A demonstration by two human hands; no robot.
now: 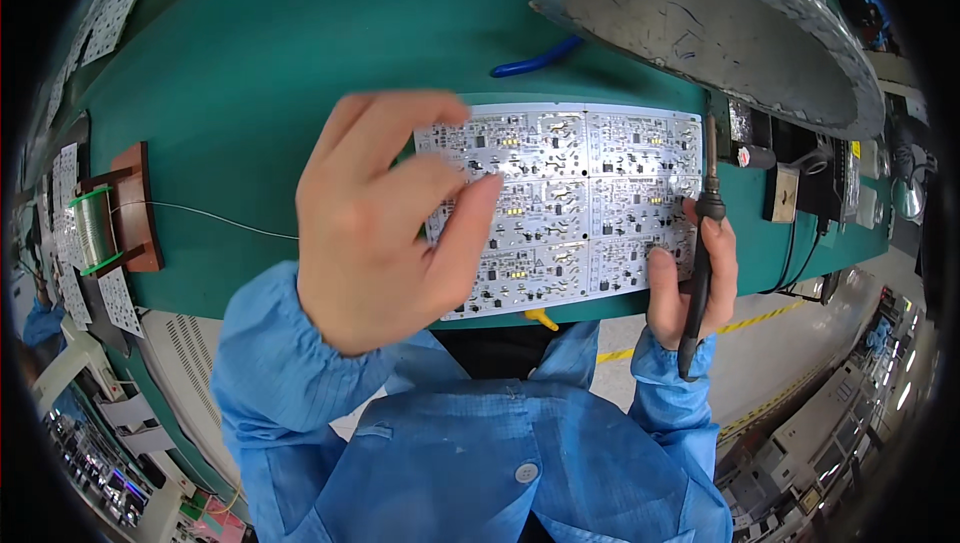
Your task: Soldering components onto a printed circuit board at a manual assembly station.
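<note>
Our right hand [670,311] grasps the soldering iron [709,205], our curled left hand's [375,218] grip we cannot tell, and the circuit-board panel [545,208] between them could get scorched if our right wrist slips inward.

We hold the soldering iron [711,205] in our right hand [672,317], directed away from us, at the right edge of the circuit-board panel [545,208]. We position our left hand [375,228] over the panel's left portion, fingers curled. Wire [180,207] extends from the spool [95,231] toward it.
</note>
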